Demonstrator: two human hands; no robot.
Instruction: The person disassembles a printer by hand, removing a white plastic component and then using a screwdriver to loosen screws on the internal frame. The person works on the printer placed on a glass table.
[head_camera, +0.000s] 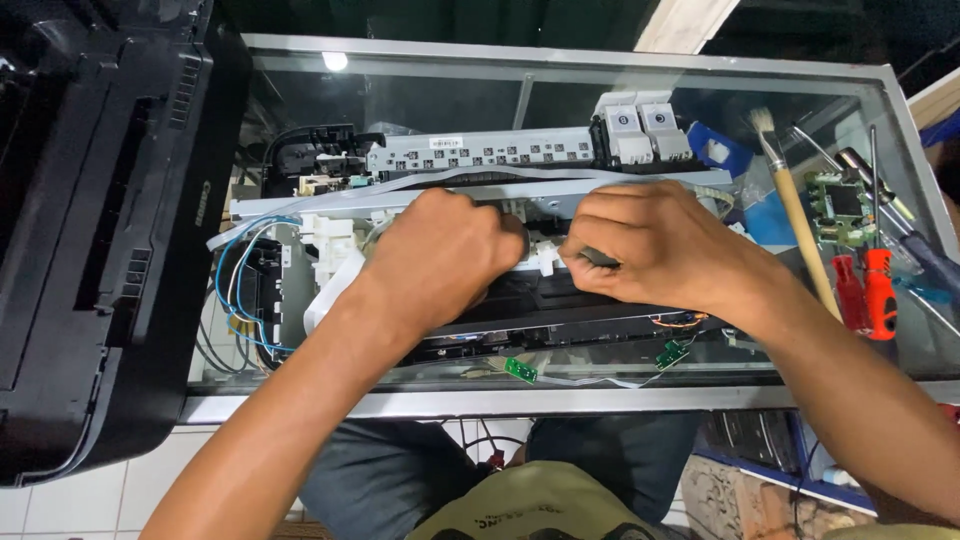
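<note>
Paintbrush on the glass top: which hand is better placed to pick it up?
The right hand, probably. The paintbrush lies just beyond its wrist on the right of the glass table, while the left hand rests on the printer mechanism further away and would have to cross over.

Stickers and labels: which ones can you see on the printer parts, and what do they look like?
Small sticker: on the long grey bar behind the hands, a white rectangle with tiny dark print.
Two round labels: on the white ink holders at the bar's right end, dark circles.
Lettering: on the black printer cover at left, small and grey.
</note>
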